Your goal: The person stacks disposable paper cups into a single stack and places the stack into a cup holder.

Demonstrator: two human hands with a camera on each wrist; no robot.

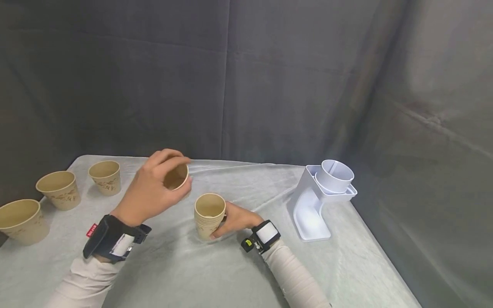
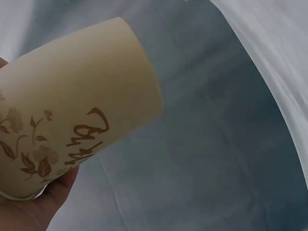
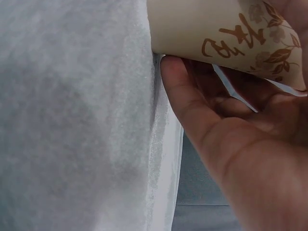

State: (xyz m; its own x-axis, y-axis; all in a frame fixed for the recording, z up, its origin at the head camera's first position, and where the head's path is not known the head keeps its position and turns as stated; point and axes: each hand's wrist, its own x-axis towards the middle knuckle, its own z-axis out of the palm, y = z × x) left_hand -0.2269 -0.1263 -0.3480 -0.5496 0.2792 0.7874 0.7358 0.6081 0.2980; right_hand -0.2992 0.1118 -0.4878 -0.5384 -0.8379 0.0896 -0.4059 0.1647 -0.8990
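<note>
Head view has grey curtains (image 1: 154,85) behind a pale table (image 1: 169,269), three cups (image 1: 64,199) by its left edge, a white stand (image 1: 308,194) near its right edge, while the left hand (image 1: 149,192) is curled round a raised, tilted cup (image 1: 176,176), partly hiding it, and the right hand (image 1: 238,218) grips an upright cup stack (image 1: 206,222) between those edges.

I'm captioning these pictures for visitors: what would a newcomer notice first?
The left hand holds a tilted beige cup, while the right hand grips a stack of cups near the middle. Three single cups stand at the left, and a white stand with a round top is at the right.
</note>
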